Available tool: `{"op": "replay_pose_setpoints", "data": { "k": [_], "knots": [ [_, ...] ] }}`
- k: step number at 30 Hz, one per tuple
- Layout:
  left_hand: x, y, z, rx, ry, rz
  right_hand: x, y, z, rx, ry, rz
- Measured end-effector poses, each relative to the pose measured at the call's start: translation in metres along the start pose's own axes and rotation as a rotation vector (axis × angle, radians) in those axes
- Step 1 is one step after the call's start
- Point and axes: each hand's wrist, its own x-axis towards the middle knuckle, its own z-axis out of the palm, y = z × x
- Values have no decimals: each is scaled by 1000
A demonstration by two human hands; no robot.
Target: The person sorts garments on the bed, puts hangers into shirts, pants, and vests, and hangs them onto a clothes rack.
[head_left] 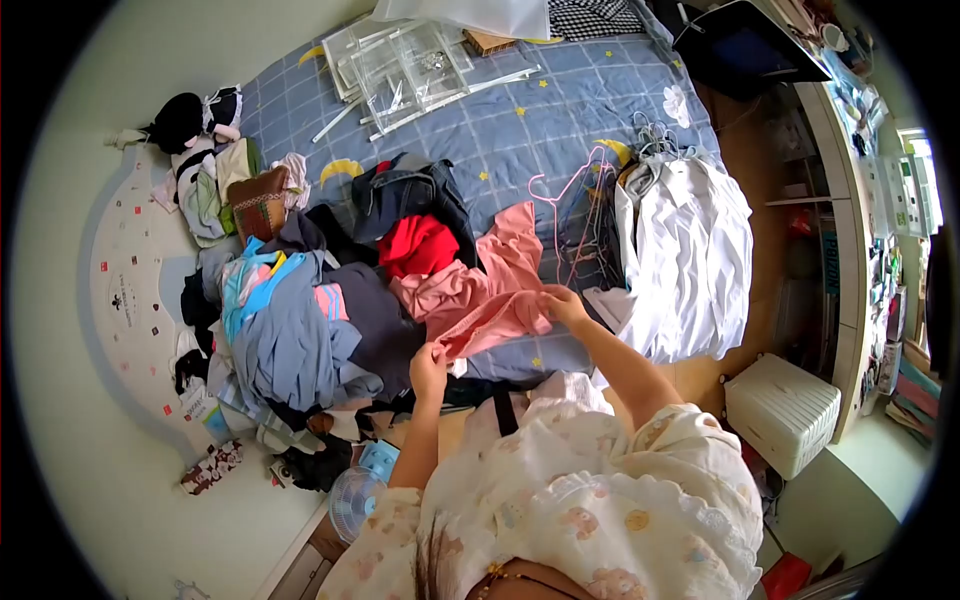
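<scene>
At the frame's centre I'm clamping the left hand and right hand on a pink garment, holding it half-spread over the bed; white shirts are lying gathered at right, while the clothes pile at left is apparently awaiting sorting.

Left forearm points to twelve o'clock, left grip pinched closed; right forearm slants toward half past ten, right grip seemingly pinched too, though small in view.
</scene>
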Motion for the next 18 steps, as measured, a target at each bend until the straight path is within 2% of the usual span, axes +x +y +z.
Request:
{"op": "replay_pose_setpoints", "data": {
  "k": [2, 3, 5, 8, 11, 18],
  "knots": [
    [-17, -3, -5, -43, 29, 75, 20, 26, 12, -96, 416, -136],
    [6, 20, 17, -43, -20, 48, 98, 76, -34, -293, 548, -111],
    [12, 14, 20, -18, -36, 66, 139, 97, -39, -14, 466, -162],
    [15, 4, 26, -24, -95, -1, 122, 37, -12, -372, 752, 107],
    [12, -7, 33, -74, -88, -94, 121, 10, -3, -368, 825, 249],
    [12, -9, 23, -29, -38, -214, 130, 3, -31, -346, 776, 342]
  ]
}}
